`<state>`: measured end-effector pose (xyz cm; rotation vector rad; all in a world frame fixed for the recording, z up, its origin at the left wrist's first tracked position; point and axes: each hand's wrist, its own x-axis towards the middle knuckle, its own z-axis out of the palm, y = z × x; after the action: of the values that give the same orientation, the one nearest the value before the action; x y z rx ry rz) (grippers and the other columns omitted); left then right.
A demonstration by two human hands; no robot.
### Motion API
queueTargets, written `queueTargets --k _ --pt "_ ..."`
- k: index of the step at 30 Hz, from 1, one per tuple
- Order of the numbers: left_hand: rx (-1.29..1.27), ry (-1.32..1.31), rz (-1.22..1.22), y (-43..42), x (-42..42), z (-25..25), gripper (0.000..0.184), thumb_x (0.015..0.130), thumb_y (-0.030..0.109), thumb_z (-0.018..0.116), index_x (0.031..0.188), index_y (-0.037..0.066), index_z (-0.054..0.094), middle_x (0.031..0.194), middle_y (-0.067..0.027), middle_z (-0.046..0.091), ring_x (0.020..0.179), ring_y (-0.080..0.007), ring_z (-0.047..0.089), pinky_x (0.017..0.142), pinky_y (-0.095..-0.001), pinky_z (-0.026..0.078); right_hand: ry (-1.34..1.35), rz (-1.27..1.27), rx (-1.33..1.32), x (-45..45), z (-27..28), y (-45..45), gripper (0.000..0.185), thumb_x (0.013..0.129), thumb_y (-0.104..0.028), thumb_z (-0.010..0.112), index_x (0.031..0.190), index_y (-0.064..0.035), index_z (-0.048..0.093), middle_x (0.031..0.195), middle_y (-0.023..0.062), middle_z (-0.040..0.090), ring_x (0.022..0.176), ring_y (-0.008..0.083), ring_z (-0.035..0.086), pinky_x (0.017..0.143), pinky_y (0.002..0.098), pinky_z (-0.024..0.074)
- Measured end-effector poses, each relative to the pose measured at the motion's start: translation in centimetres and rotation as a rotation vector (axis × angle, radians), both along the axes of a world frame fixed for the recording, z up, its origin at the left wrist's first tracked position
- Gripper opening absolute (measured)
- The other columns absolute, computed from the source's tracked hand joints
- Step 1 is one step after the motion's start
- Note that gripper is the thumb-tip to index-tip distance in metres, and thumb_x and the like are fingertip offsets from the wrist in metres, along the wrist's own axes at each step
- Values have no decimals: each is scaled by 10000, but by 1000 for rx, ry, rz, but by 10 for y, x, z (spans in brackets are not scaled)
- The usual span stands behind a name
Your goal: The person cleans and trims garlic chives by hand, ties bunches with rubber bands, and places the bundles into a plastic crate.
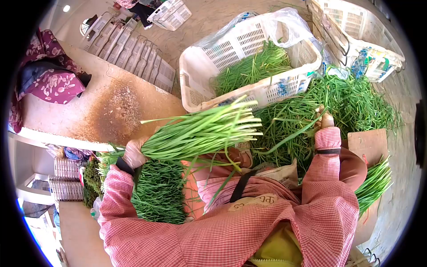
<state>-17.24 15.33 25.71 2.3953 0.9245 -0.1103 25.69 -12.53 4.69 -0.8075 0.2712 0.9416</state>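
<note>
**Left hand full, garlic chive bundle up**

Left grips the bundle by its leafy end, above the lap, pale stem ends pointing right. Right hand is over the loose pile, fingers curled; looks pinched on one long leaf, but fingertips are small in view. White crate beyond the bundle contains more greens.

We see a dusty, grey-brown floor and, at the upper left, a pale wall with a small round light shining brightly. Along our left runs a tan counter with a dark brown stain, stacked crates just beyond it.
</note>
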Motion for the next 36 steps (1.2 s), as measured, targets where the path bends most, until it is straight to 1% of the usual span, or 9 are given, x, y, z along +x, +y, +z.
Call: queueTargets --k 5,15,19,21,23,26,29,33,36 --pt "-318 -195 223 -35 -29 -58 525 614 -127 634 1107 28 542 990 -4 610 871 -77 556 776 -220 449 -288 794 -221 -106 22 31 334 817 -214 581 1050 -8 460 860 137 587 459 104 507 322 237 396" --pt "-660 -148 397 -93 -57 -117 443 545 -104 647 959 36 574 876 13 611 770 -97 545 694 -262 457 82 6 -78 -36 -17 36 199 875 -251 488 877 -52 484 590 -31 456 372 60 336 302 173 311" --pt "-618 -148 509 -101 -60 -130 410 537 -101 629 922 24 560 823 10 601 744 -97 539 687 -259 454 -581 571 -283 -124 49 38 604 739 -416 641 1130 -1 443 878 91 577 734 221 575 651 308 513" --pt "-565 -180 509 -110 -48 -128 415 534 -102 620 924 21 553 814 7 597 728 -95 534 678 -251 450 -1024 1062 -452 -166 65 60 871 702 -543 607 1298 12 300 1114 283 495 1089 334 464 934 377 369" --pt "-570 -176 520 -115 -46 -124 428 533 -105 615 936 23 550 830 8 596 731 -94 532 675 -243 448 -1159 1109 -619 -192 41 94 638 773 -451 579 1227 -31 422 1101 211 522 988 296 539 850 367 455" --pt "-679 -177 515 -106 -68 -130 439 550 -105 626 962 32 556 851 6 604 737 -97 537 679 -247 452 364 281 -217 -128 57 90 145 877 -162 449 914 -45 526 707 48 477 460 113 420 403 251 479" --pt "-755 -142 481 -105 -80 -131 452 558 -107 644 981 35 573 876 -2 618 755 -109 552 688 -260 460 109 -287 -15 -51 70 42 174 804 -144 563 933 -29 540 822 88 551 573 123 546 449 202 482" --pt "-885 -149 519 -106 -69 -132 379 545 -109 652 901 17 618 832 -37 627 747 -144 578 688 -291 482 -200 595 -39 -60 22 10 190 785 -149 596 935 -33 593 850 104 627 615 182 598 538 252 499" --pt "-913 -147 602 -114 -64 -131 370 549 -118 651 892 19 626 805 -45 621 707 -162 578 667 -299 483 -688 869 -626 -147 -3 60 163 816 -129 570 931 -16 590 800 109 610 525 157 533 470 219 432"
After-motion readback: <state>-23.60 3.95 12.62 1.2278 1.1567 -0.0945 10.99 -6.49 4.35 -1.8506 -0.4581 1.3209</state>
